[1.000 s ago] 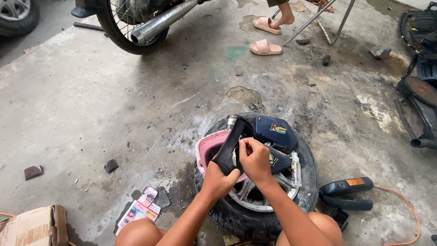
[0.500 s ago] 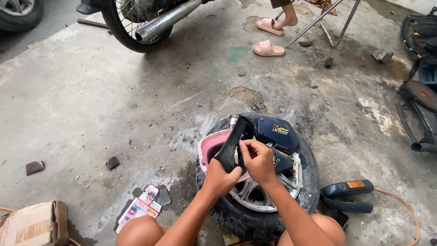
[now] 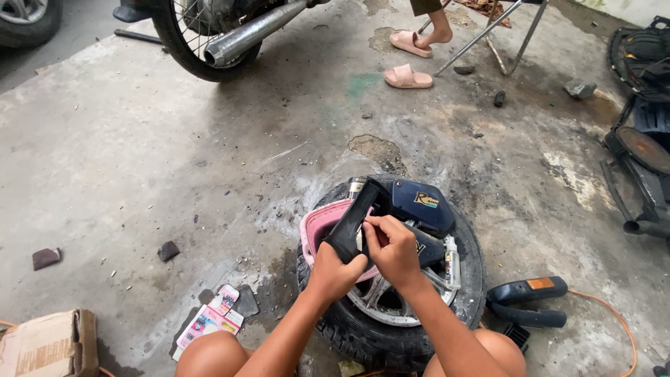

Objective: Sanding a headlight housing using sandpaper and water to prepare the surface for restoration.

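Left hand (image 3: 333,271) gripped a black rubber strip (image 3: 351,222) upright above the pink basin (image 3: 315,229) on the wheel (image 3: 391,307), while the right hand (image 3: 392,250) pinched its edge, the work on it apparently unfinished.

You've got a matt black rubber strip (image 3: 352,222) pinched in your left hand (image 3: 336,271), w/ your right hand (image 3: 392,250) on it too. Under it: pink plastic basin (image 3: 315,225), smooth, dull sheen. Tyre (image 3: 363,334) is rough matt rubber; alloy rim (image 3: 380,301) is bare metal, scuffed. Dark blue case (image 3: 421,202) looks glossy plastic. Concrete floor (image 3: 139,167) rough, stained. Exhaust pipe (image 3: 244,35) is shiny chrome. Cardboard box (image 3: 42,345) is matt, worn.
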